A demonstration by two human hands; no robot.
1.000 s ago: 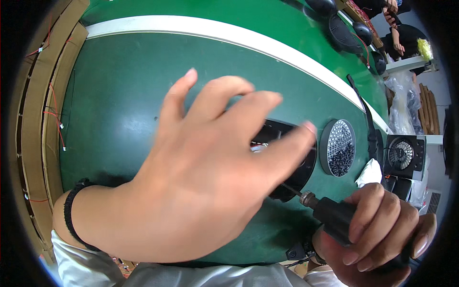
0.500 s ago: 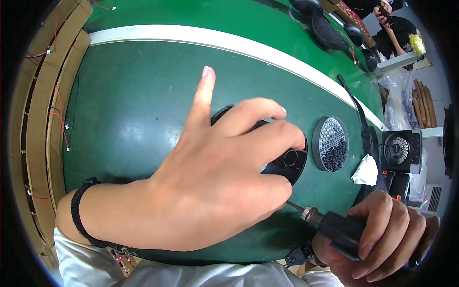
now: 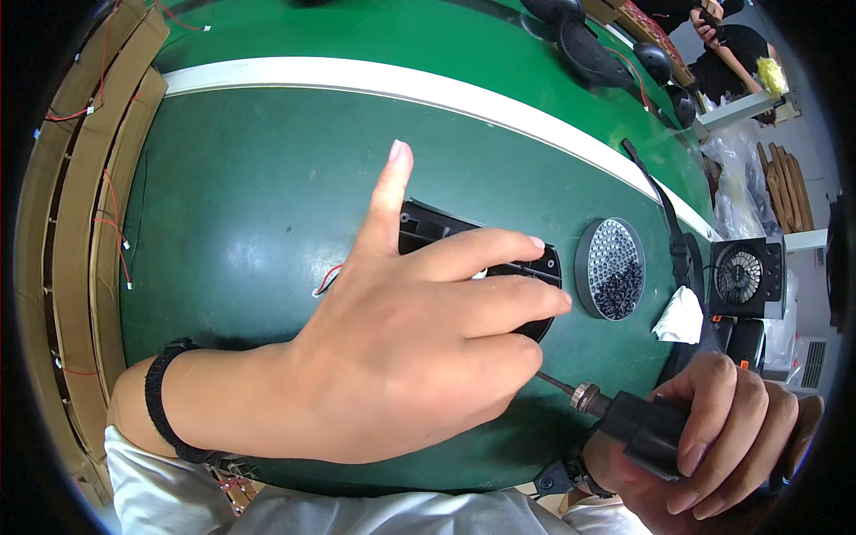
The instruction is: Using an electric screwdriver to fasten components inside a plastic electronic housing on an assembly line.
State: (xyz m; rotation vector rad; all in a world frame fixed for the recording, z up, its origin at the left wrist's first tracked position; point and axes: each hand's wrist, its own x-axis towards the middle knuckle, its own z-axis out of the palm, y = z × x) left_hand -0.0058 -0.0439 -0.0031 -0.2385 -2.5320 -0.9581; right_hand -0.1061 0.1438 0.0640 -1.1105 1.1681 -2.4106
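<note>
From my head camera, looking down, I see my left hand (image 3: 419,357) lying flat on a black plastic part (image 3: 464,254) on the green table (image 3: 250,178). My fingers (image 3: 486,254) are spread out and press down on the part to keep it in place. They are not curled around it. My pointer finger sticks up and away from the others. The part lies in the middle of the table, mostly hidden under my hand. A thin red wire (image 3: 328,278) peeks out from its left side.

My right hand (image 3: 713,437) is low on the right side. It is closed tight around a black electric screwdriver (image 3: 642,428). The thin metal tip (image 3: 553,383) points up and left, toward the part, and it slips in just under my left fingers. I cannot tell if the tip touches a screw, because my hand covers that spot.

Just to the right of the part sits a round grey dish (image 3: 611,267) full of tiny black screws, so there are lots left to use. A crumpled white tissue (image 3: 679,316) and a small black fan (image 3: 744,276) lie further right.

I think I am in the middle of the job. I cannot tell how many screws are already in.
</note>
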